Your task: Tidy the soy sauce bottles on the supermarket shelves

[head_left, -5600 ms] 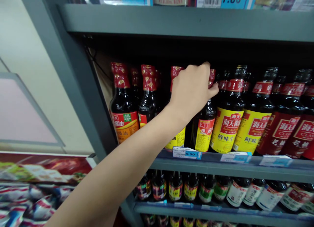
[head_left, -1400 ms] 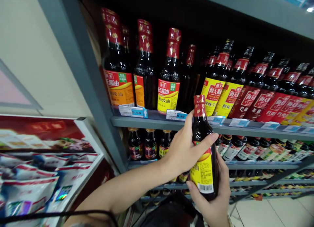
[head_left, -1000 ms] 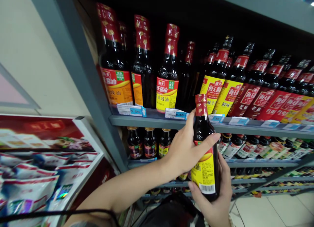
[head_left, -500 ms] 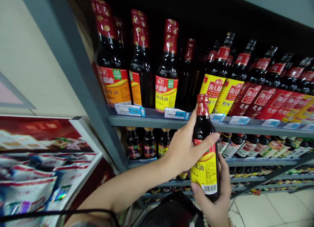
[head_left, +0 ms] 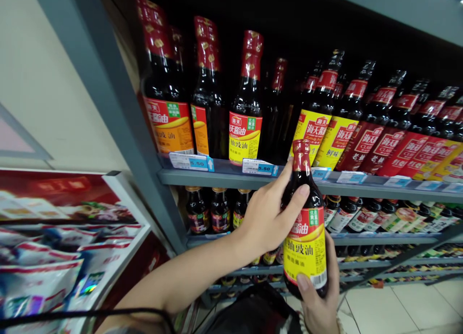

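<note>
1 btl (head_left: 306, 242) now front-on, 2 hands (head_left: 265, 211)

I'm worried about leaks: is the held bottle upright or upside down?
Roughly upright: the bottle has its red-wrapped neck uppermost; the right hand grips it low.

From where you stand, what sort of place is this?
Most likely a supermarket or grocery shop. Soy sauce bottles stand in rows on a long shelf, price tags run along its front edge, and plastic packets are on display beside it.
</note>
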The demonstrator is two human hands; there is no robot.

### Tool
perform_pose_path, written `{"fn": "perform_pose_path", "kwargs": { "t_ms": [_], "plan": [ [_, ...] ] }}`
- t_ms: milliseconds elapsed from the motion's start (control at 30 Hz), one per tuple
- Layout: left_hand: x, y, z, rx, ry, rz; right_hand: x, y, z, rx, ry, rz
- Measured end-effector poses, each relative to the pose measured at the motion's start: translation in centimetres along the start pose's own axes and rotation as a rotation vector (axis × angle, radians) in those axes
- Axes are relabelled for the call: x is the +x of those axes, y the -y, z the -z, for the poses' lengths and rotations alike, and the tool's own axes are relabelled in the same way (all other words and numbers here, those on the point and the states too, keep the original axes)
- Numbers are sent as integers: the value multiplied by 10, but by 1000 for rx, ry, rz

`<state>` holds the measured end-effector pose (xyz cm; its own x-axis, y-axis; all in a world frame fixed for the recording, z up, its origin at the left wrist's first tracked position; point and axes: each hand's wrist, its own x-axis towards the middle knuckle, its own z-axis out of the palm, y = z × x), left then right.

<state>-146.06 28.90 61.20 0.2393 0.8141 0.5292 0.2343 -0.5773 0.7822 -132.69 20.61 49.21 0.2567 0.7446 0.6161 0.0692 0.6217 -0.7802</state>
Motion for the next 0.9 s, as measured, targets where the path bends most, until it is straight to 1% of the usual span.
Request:
{"fn": "perform_pose_path", "kwargs": {
  "t_ms": [167, 267, 333, 433, 567, 700, 800, 900],
  "plan": [
    [-1, -3, 1, -18, -19, -6, -10, -8, 9, 194, -28, -97],
    [-2, -4, 2, -19, -17, 0, -12, -8, 7, 357, -19, -141],
    [-3, -5, 2, -15, -20, 6, -11, -6, 3, 415, -15, -148],
    [-4, -6, 2, -14, -22, 3, -10, -1, 1, 451, -10, -145],
    [-6, -8, 2, 5, -20, -4, -11, 3, 2, 518, 2, -134],
    [-9, -10, 3, 24, -5, -20, -14, 1, 3, 620, 71, -138],
    [-10, -10, 1, 28, 9, -54, -12, 2, 1, 618, 115, -139],
    [-11, -8, 0, 24, 14, -65, -8, 3, -2, 562, 120, -129]
  ]
}}
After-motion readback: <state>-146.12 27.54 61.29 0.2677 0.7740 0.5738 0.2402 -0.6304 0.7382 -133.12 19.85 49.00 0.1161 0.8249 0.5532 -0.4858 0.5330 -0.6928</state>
